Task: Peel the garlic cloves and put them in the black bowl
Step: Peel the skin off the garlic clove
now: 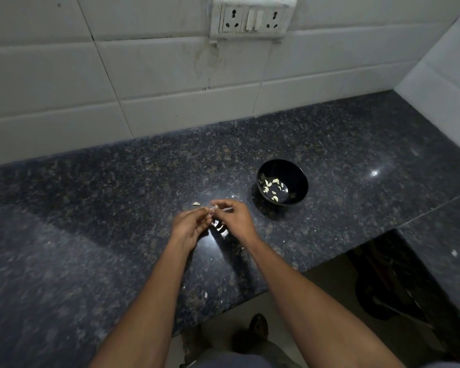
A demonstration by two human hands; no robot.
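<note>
Scene: a person stands at a dark speckled granite table (117,208) set into a white-tiled corner.
Left hand (190,225): raised over the middle of the table, fingers curled, its grip pinching a small garlic clove (214,207) at the fingertips.
Right hand (235,217): meets the left at the same clove, its grip pressed together on the clove's skin.
Black bowl (282,181): stands on the table to the right of the hands and slightly farther, apart from them, with several peeled cloves (272,185) lying inside.
Loose clove (196,203): lies on the table just left of the fingertips.
Peel scraps (205,294): small pale flecks near the table's near edge.
Wall: a white socket panel (251,18) is mounted above the far edge.
</note>
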